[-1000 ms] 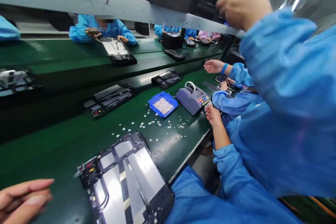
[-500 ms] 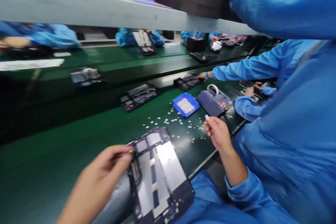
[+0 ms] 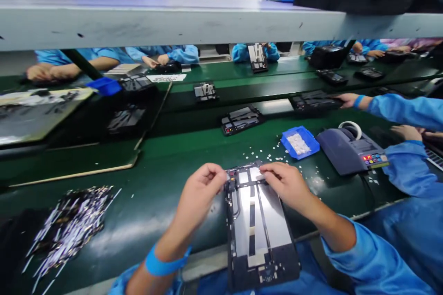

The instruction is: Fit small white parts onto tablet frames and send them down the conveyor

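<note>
An opened tablet (image 3: 254, 221), silver metal panels framed in black, slopes across the near edge of the bench towards my lap. At its upper left corner my left hand (image 3: 204, 189) is closed, thumb and fingertips pinching the corner beside a small red and yellow part. My right hand (image 3: 290, 189) lies over the upper right corner, pinching a small white piece (image 3: 260, 177) against the tablet's top panel. The fingertips partly cover that piece. A blue tray (image 3: 300, 142) of small white pieces stands beyond my right hand, with more pieces scattered around it.
A grey tape dispenser (image 3: 353, 147) stands right of the tray. Another opened tablet (image 3: 242, 120) lies farther back. Long thin strips (image 3: 72, 226) are heaped at left. A co-worker's hand (image 3: 349, 100) touches a device at right. An overhead shelf (image 3: 194, 25) crosses the view.
My right hand has come from beside the tray to the tablet's top with the small white piece. My left hand stays at the tablet's corner. The view has swung left.
</note>
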Available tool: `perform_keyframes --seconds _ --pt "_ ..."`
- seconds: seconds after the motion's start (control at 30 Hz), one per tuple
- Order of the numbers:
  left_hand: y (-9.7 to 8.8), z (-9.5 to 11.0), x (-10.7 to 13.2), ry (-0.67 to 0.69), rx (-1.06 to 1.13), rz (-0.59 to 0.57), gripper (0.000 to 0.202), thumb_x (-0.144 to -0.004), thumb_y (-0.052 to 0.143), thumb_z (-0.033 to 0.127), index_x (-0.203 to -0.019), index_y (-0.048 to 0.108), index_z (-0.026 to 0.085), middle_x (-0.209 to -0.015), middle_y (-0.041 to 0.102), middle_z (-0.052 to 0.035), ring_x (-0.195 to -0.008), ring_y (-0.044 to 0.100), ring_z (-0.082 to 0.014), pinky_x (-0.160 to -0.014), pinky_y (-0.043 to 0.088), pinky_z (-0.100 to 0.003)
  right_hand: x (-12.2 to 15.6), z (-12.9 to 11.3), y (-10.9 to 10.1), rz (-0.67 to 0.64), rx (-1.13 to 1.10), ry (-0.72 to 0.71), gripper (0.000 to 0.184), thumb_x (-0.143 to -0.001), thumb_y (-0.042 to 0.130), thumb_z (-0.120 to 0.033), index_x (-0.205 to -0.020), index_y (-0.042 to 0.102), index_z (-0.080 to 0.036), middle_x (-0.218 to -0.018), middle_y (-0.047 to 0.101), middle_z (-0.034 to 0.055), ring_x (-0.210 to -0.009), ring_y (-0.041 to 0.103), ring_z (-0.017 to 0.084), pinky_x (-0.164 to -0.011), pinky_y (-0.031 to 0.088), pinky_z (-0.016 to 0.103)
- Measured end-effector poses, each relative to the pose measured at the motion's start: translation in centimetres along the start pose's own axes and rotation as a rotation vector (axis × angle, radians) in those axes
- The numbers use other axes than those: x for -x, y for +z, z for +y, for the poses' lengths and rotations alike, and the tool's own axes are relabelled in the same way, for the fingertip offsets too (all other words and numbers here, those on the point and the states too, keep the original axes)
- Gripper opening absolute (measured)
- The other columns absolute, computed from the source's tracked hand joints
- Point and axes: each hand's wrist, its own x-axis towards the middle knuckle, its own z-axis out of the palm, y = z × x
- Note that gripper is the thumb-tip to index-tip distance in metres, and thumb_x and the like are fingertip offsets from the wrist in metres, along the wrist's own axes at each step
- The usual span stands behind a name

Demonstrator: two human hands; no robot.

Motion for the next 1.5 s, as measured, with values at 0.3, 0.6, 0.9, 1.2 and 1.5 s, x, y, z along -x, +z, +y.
perform_keyframes --seconds 0.3,0.6,0.9,1.2,1.5 --pt "-2.1 -3.1 -0.1 0.475 -0.910 -0.295 0.016 -0.099 0.049 0.020 -0.092 0.064 0.021 -0.128 0.073 -0.0115 -0.123 0.065 -0.0293 -0.101 0.053 -0.048 -4.2 2.5 1.9 -0.279 0.677 -0.524 0.031 -0.102 0.059 -0.015 -0.130 0.069 -0.023 -0.108 0.072 0.0060 -0.087 0.055 0.020 -0.077 0.040 0.032" --pt "-1.3 -3.6 0.0 0.588 -1.158 -0.379 0.019 -0.095 0.050 0.013 -0.103 0.065 0.018 -0.138 0.068 -0.0141 -0.123 0.062 -0.0319 -0.103 0.051 -0.051 -4.3 2.8 2.1 -0.453 0.820 -0.581 0.030 -0.104 0.053 -0.018 -0.131 0.067 -0.019 -0.103 0.066 0.0090 -0.086 0.047 0.021 -0.071 0.032 0.035" --pt "-1.8 -3.5 -0.9 0.492 -1.068 -0.424 0.018 -0.095 0.048 0.013 -0.100 0.065 0.019 -0.136 0.069 -0.0127 -0.123 0.062 -0.0313 -0.105 0.050 -0.053 -4.8 3.7 2.1 -0.430 0.787 -0.633 0.032 -0.106 0.049 -0.018 -0.133 0.066 -0.019 -0.106 0.069 0.0091 -0.087 0.050 0.022 -0.074 0.034 0.036" --pt "-2.5 -2.9 -0.9 0.462 -0.866 -0.373 0.020 -0.098 0.044 0.017 -0.087 0.060 0.022 -0.131 0.073 -0.0096 -0.120 0.066 -0.0271 -0.101 0.054 -0.049 -4.6 4.0 1.5 -0.230 0.615 -0.505 0.026 -0.105 0.048 -0.017 -0.114 0.072 -0.015 -0.102 0.073 0.0095 -0.087 0.058 0.021 -0.080 0.046 0.036" --pt "-3.5 -8.8 0.0 0.605 -0.779 -0.221 0.013 -0.092 0.048 0.016 -0.092 0.056 0.027 -0.138 0.071 -0.0070 -0.125 0.065 -0.0258 -0.097 0.058 -0.040 -2.8 3.7 1.0 -0.140 0.377 -0.413 0.032 -0.101 0.049 -0.011 -0.124 0.067 -0.021 -0.106 0.075 0.0077 -0.090 0.066 0.021 -0.080 0.058 0.036"
